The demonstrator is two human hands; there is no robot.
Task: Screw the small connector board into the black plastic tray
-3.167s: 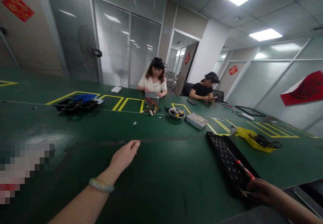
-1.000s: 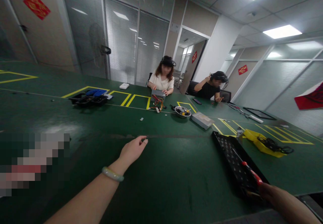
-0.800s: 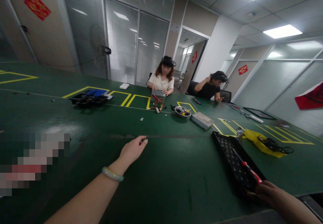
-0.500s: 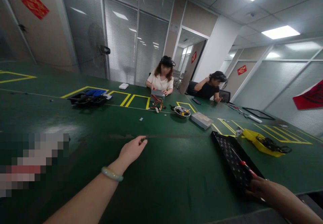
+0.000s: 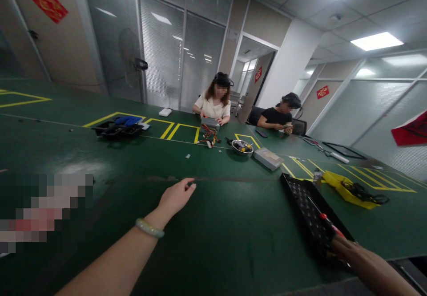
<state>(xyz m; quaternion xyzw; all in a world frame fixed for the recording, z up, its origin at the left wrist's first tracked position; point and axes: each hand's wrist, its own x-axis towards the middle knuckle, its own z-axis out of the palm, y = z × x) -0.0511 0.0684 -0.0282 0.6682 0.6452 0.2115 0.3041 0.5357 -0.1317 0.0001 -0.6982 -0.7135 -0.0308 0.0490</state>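
Over the green tabletop, my left hand is held with its fingers loosely bent. A gap shows between thumb and forefinger, with nothing seen in it. A pale green bangle circles that wrist. On the right, my right hand reaches into a long black tray with a pattern of small light spots. A screwdriver with a red handle lies lengthwise in the tray, its handle end meeting my right hand. The fingers of that hand are hidden, so their grip on the handle does not show.
A yellow container with black cables stands right of the tray. Beyond are a grey metal box, a metal bowl of small parts, and a black tray with blue things. Two people sit across the table.
My right hand has turned slightly at the screwdriver's handle, while the screwdriver keeps its place in the tray. My left hand has hardly moved. The person at the right has lowered a raised arm.
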